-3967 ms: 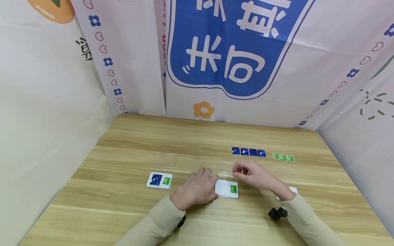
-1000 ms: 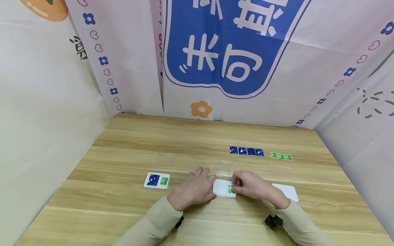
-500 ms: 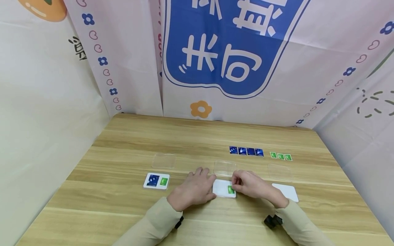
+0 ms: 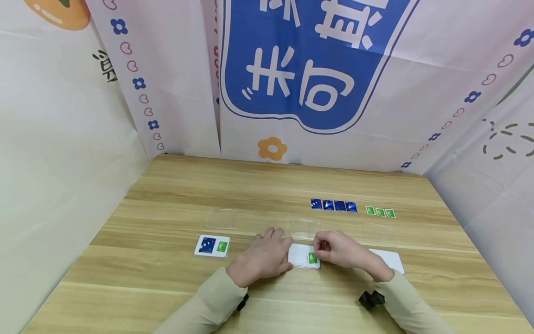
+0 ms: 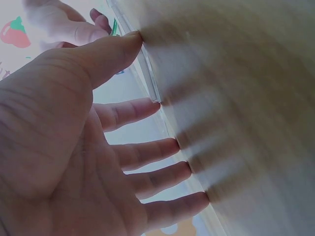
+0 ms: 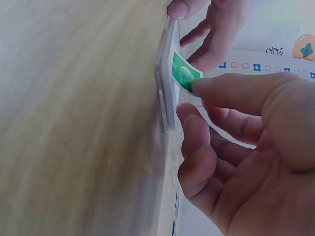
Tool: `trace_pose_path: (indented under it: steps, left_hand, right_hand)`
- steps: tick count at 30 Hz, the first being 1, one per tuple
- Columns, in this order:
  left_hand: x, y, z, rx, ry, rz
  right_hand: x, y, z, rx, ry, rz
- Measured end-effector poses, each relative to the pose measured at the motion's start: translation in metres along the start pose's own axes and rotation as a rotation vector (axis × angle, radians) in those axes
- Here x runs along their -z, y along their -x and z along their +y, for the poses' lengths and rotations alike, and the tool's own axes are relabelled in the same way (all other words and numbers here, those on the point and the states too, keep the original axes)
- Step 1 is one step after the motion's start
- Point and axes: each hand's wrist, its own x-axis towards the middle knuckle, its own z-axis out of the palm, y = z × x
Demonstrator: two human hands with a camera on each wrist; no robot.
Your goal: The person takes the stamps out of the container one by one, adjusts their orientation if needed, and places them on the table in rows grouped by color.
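Observation:
My right hand [image 4: 340, 250] pinches the right edge of a small green stamp [image 6: 184, 73] between thumb and fingertip. The stamp bends up at that edge, and its other end lies against a white card [image 4: 298, 254] in a clear case. My left hand [image 4: 264, 257] has its fingers extended and rests at the left side of that card. In the left wrist view, the thumb and index fingertip touch the case edge [image 5: 149, 73], while the other fingertips rest on the table.
Behind the card lies a clear lid [image 4: 305, 228]; two more clear lids [image 4: 222, 219] [image 4: 378, 232] flank it. Left is a white card with a blue and a green stamp [image 4: 212, 246]; right, a plain white card [image 4: 389, 260]. Blue stamps [image 4: 333, 205] and green stamps [image 4: 380, 212] lie further back.
Since the earliest frame, my right hand has come down from beside the clear lid to the green stamp and pinched its edge. My left hand has stayed beside the card.

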Motion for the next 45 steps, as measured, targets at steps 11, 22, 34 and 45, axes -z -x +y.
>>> trace_pose_path:
  steps: [11,22,34,45]
  left_hand:
    - [0.001,0.0,0.0,-0.003,0.004,0.003]
    - [0.0,-0.001,-0.001,-0.006,0.018,0.002]
    - [0.0,0.0,0.0,-0.003,0.006,0.0]
    - [-0.001,-0.001,0.0,-0.006,-0.001,0.004]
  right_hand:
    - [0.004,0.001,-0.002,0.032,-0.074,-0.029]
    - [0.008,0.003,-0.001,0.045,-0.106,-0.011]
    - [0.015,0.004,-0.001,0.057,-0.102,0.019]
    - [0.021,0.006,0.001,0.026,-0.108,0.033]
